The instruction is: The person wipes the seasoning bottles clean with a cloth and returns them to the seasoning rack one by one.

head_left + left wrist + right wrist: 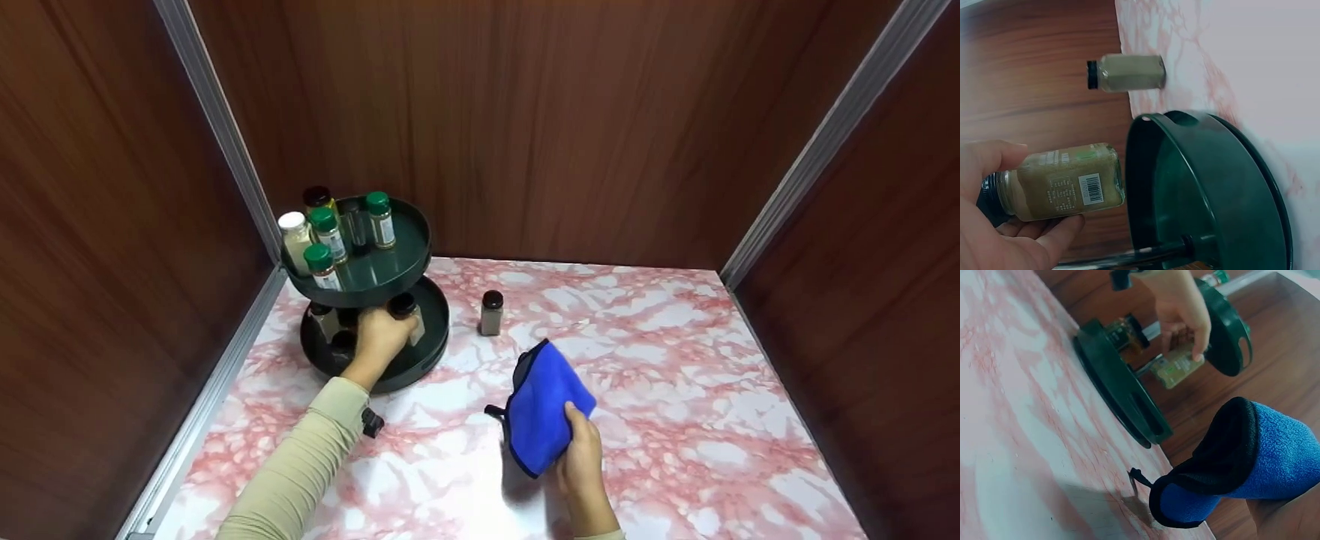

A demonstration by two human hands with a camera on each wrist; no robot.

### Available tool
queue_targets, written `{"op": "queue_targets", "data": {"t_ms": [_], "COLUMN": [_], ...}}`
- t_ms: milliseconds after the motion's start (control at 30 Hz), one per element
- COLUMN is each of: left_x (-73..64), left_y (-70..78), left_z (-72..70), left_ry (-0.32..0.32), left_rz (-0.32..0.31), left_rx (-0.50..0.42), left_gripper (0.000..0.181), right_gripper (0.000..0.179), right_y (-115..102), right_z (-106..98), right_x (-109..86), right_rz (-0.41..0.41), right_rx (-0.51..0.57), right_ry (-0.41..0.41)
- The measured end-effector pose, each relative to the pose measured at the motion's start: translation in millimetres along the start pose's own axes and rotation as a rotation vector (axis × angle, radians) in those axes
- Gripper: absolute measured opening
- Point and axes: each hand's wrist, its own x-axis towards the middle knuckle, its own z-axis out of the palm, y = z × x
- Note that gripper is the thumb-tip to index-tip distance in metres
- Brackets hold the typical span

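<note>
My left hand (381,334) grips a glass spice jar (1067,183) with a black cap and a barcode label. It holds the jar over the lower tier (433,360) of a dark green two-tier rack, below the upper tier (386,274). In the left wrist view the jar's base is off the tray, and thumb and fingers lie on either side near the cap. My right hand (583,457) holds a blue cloth (541,416) with black edging and a small black loop, raised over the tabletop. The cloth's folded edge gapes in the right wrist view.
Another black-capped jar (491,315) stands on the pink-and-white marbled table (675,420), right of the rack. Several bottles with green, white and dark caps, including a green-capped bottle (381,221), stand on the upper tier. A jar (325,322) stands on the lower tier. Wooden panels enclose the table.
</note>
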Motion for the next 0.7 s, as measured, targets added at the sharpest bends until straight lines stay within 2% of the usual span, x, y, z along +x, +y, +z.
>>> {"op": "queue_targets", "data": {"t_ms": [100, 233, 300, 500, 700], "left_x": [5.1, 11.9, 14.8, 19.9, 21.0], "left_y": [-6.5, -16.0, -20.6, -29.0, -34.9], "left_z": [3.7, 9.0, 11.3, 17.8, 26.4], "left_ry": [0.035, 0.041, 0.038, 0.075, 0.065], "left_rz": [0.006, 0.026, 0.005, -0.041, -0.082], "left_rx": [-0.016, -0.052, -0.06, -0.006, -0.102], "left_gripper": [0.023, 0.036, 0.036, 0.029, 0.026], "right_gripper": [0.037, 0.039, 0.04, 0.042, 0.038], "right_y": [-0.8, -2.0, -2.2, -2.7, -3.7], "right_z": [-0.4, -0.7, -0.7, -1.3, -2.0], "right_x": [-0.3, -1.2, -1.7, -1.8, -0.7], "right_rz": [0.0, 0.003, 0.006, 0.005, -0.003], "right_rx": [0.006, 0.005, -0.001, -0.004, 0.026], "right_ry": [0.004, 0.007, 0.011, 0.019, 0.018]}}
